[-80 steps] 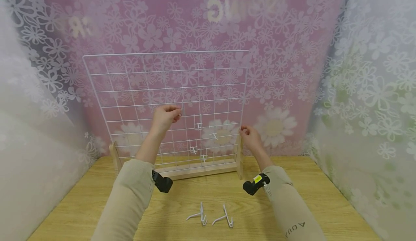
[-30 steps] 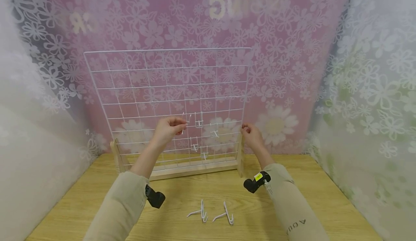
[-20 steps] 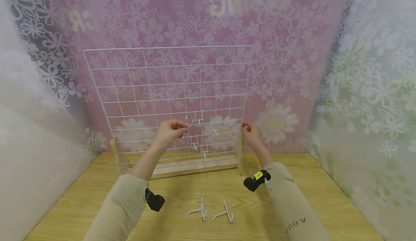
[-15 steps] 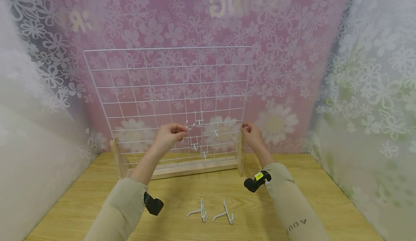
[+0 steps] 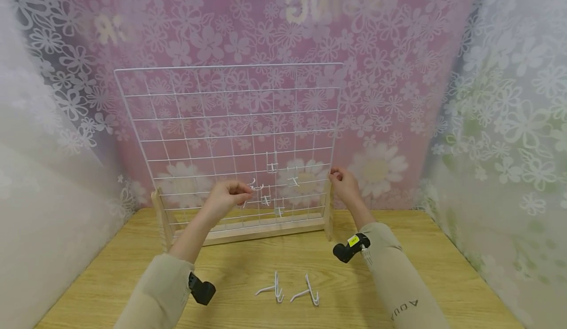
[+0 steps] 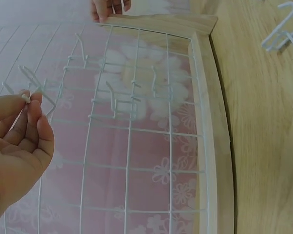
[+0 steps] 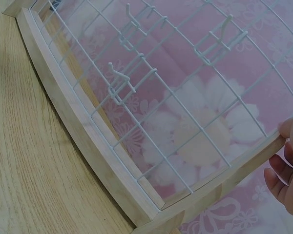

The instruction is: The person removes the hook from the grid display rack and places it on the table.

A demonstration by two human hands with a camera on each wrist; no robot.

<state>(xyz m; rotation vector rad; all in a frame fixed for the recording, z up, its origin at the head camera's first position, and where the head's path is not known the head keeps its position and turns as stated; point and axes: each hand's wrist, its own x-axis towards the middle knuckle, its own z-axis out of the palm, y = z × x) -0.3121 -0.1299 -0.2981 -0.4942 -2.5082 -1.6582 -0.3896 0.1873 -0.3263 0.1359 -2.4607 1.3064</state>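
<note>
My left hand [image 5: 222, 200] pinches a white wire hook [image 5: 257, 188] between thumb and fingertips, in front of the lower middle of a white wire grid panel [image 5: 228, 66]. In the left wrist view, the hook's knobbed peg end [image 6: 26, 99] shows at the fingertips, and its bent wires reach toward the grid. My right hand [image 5: 346, 187] grips the panel's right edge at the top of the wooden stand's upright [image 5: 328, 206], thumb on the near side in the right wrist view. Several similar hooks hang on the grid, one of them [image 7: 119, 85] low near the base.
Two more white hooks, a left one [image 5: 276, 288] and a right one [image 5: 307, 291], lie on the wooden table [image 5: 248, 265] in front of the stand. The stand's base bar [image 5: 266, 230] runs along the panel's bottom. A pink floral curtain [image 5: 376, 97] hangs behind.
My left hand has come down along the panel with the hook, ending beside the lower hanging hooks. The hook's prongs tipped from upright toward the right. My right hand has stayed at the edge.
</note>
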